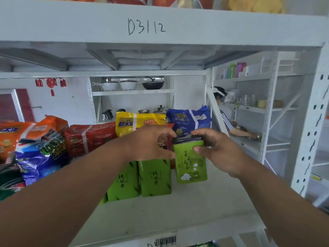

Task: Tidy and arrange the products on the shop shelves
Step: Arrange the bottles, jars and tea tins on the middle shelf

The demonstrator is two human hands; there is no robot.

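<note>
Two hands are up at the white shelf (204,207), and we sweep from the left. Crinkly, glossy snack bags (35,150) are heaped at the left end, orange, blue and green, soft and rumpled, crowding that side right to the front lip. Next comes a red wrapped pack (89,138), blocky under shiny film, then a yellow bag (135,124) and a blue bag (188,120) standing puffy at the back.

Centre stage: two green tea packs (140,179) stand upright side by side, flat-faced, matte, rectangular, long axes vertical, printed fronts toward the camera. The left hand (151,143) reaches over their tops, fingers curled, fingertips meeting the upper left corner of the green jasmine tea pack (190,164). That pack stands just right of the pair, upright with a slight tilt, long axis vertical, dark folded top upward, lettering and white flowers facing us. The right hand (217,150) grips its upper right edge, thumb on the front face, fingers curled over the top.

Right of the pack, bare white shelf board runs open to the perforated steel upright (309,139), with free board in front too, down to the barcode label (165,240) on the front edge. Overhead, the beam marked D3112 (146,26) caps the bay.
</note>
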